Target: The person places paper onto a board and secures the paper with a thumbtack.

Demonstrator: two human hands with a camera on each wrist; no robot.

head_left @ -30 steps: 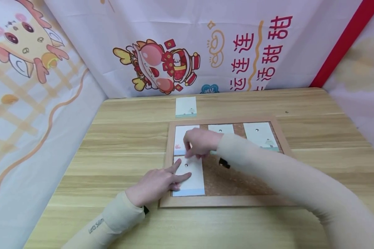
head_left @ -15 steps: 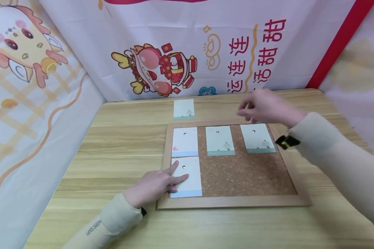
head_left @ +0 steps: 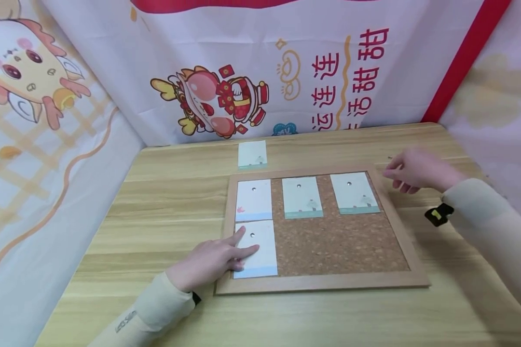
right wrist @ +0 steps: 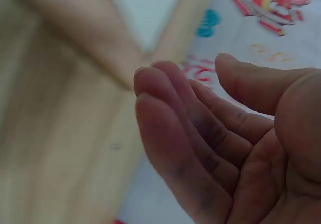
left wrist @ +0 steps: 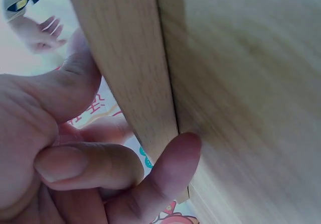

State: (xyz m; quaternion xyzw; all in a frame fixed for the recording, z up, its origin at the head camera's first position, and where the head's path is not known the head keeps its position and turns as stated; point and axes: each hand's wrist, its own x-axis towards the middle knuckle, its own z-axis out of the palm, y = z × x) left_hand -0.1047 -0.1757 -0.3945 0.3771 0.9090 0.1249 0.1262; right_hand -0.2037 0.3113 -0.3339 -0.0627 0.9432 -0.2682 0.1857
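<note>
My left hand (head_left: 208, 262) lies over the left edge of a wood-framed corkboard (head_left: 343, 246). Two spread fingers press on the lower-left card (head_left: 262, 255), either side of its silver pushpin (head_left: 252, 235). In the left wrist view, one fingertip touches the tabletop beside the frame. Out past the board's upper right corner, my right hand (head_left: 421, 169) hovers above the table, blurred. The right wrist view shows its fingers (right wrist: 170, 148) loosely bent with nothing between them. Close to it, a tiny dark object (head_left: 390, 157), too small to identify, sits on the table.
Along the board's top row are a white card (head_left: 256, 205) and two greenish cards (head_left: 301, 200) (head_left: 356, 195), each with a pushpin. Behind the board a loose greenish card (head_left: 251, 153) lies on the wooden table (head_left: 169, 193). Printed cloth (head_left: 330, 29) hangs around the table.
My right hand has left the lower-left card's pushpin and moved across the board to the right, beyond its frame. My left hand stays on the card. The head view has shifted slightly.
</note>
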